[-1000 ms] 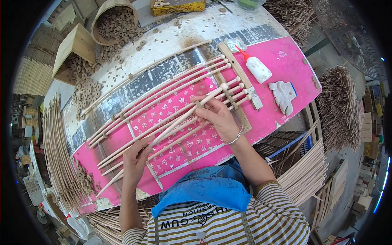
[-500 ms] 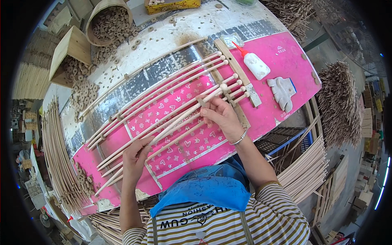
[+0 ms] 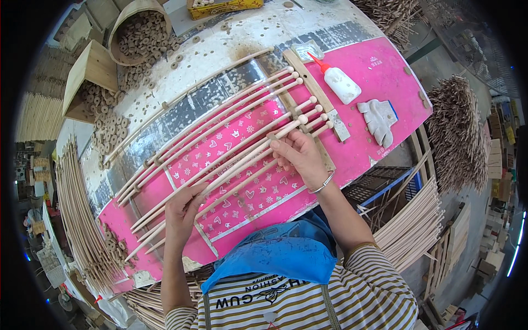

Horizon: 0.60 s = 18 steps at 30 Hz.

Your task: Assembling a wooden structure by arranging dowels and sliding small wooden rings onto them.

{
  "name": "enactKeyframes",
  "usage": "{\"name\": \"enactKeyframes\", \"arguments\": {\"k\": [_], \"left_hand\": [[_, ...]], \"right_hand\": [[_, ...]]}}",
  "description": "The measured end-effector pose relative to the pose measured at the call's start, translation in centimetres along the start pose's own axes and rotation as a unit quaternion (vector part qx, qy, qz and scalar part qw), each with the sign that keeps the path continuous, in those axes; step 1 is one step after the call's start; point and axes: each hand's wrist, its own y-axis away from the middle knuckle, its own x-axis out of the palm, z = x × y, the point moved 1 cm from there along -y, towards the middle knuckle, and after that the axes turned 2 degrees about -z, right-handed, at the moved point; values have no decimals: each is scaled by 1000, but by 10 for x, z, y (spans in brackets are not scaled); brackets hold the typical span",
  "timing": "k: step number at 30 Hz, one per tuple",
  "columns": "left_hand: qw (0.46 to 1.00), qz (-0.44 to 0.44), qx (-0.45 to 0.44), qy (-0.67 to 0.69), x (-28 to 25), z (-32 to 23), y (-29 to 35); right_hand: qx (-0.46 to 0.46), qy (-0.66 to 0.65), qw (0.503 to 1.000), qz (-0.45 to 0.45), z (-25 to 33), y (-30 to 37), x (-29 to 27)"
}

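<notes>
A pale wooden rod with a ball end (image 3: 302, 119) is held in both my hands, tilted above the pink tabletop. My left hand (image 3: 183, 212) closes around its lower part. Near the ball, my right hand (image 3: 300, 159) grips it between thumb and fingers, against a small wooden ring (image 3: 271, 136) threaded on the rod. Several similar ball-ended rods (image 3: 242, 99) lie side by side beneath and beyond it, their balls by a notched wooden strip (image 3: 311, 82). Some of those rods carry rings near their lower ends.
A white glue bottle (image 3: 342, 85) with a red nozzle and a white work glove (image 3: 378, 122) lie at the right. Loose wooden rings spill from a round tub (image 3: 114, 44) and a wooden box (image 3: 82, 77) at far left. Rod bundles (image 3: 456, 137) stand around the table.
The view has shifted slightly. Both hands keep their hold on the rod, whose ball end sits a little further right over the table; my right fingers have moved slightly.
</notes>
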Motion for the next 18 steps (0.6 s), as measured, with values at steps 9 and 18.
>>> {"name": "enactKeyframes", "arguments": {"k": [9,18], "left_hand": [[982,-51,140,-112,18,-8,-65],[978,-53,156,-129,52,21,-113]], "right_hand": [[-152,97,965,-190,14,7,-30],[-136,90,970,-183,12,16,-56]]}}
